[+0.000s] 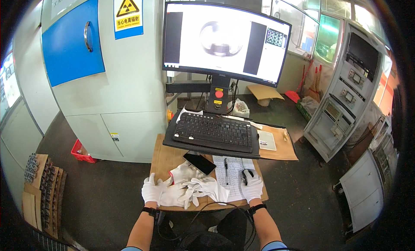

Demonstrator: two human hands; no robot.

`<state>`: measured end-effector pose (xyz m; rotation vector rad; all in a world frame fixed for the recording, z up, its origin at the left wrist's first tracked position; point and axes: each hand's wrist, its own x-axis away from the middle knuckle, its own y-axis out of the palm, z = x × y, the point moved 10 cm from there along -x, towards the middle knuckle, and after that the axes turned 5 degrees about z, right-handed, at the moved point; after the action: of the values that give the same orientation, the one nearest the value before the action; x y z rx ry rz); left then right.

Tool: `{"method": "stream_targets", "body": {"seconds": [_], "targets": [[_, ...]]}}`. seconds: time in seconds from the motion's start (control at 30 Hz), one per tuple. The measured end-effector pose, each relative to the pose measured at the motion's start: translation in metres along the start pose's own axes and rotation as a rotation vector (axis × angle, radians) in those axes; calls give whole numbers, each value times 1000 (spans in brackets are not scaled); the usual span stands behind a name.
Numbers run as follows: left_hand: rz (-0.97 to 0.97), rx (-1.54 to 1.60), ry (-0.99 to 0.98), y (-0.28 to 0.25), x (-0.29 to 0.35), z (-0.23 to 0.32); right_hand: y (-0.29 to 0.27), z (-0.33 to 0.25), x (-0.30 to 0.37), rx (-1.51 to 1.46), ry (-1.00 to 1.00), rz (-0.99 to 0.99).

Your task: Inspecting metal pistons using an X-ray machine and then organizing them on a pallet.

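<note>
My right hand (252, 187), in a white glove, rests over a black computer mouse (248, 176) on the right side of the small wooden table (161, 158). At the table's left edge lies my left hand (151, 189), also gloved in white, with its fingers slightly apart and no object visible in it. Beside it is a loose pile of white gloves (207, 188). A black phone (199, 163) sits just behind the gloves. Between phone and mouse, a black pen (226, 171) lies on a printed form sheet (234, 188).
Over the table's back edge stands a black keyboard (214, 130) on a tray, below a monitor (225, 41) showing a grey round image. A pale cabinet (129, 86) with a blue door (73, 41) is at left. An instrument rack (343, 95) stands right; stacked metal parts (45, 186) sit lower left.
</note>
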<state>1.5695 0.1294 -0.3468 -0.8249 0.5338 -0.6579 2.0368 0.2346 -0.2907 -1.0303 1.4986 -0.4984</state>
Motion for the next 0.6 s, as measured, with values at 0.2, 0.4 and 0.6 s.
{"method": "stream_targets", "body": {"seconds": [0.2, 0.4, 0.6], "targets": [[10, 2, 8, -2, 1, 4, 0, 3, 1, 13, 8, 4], [-2, -11, -5, -2, 1, 4, -5, -1, -1, 40, 15, 13], [50, 43, 69, 5, -2, -1, -7, -2, 0, 28, 5, 44]]}}
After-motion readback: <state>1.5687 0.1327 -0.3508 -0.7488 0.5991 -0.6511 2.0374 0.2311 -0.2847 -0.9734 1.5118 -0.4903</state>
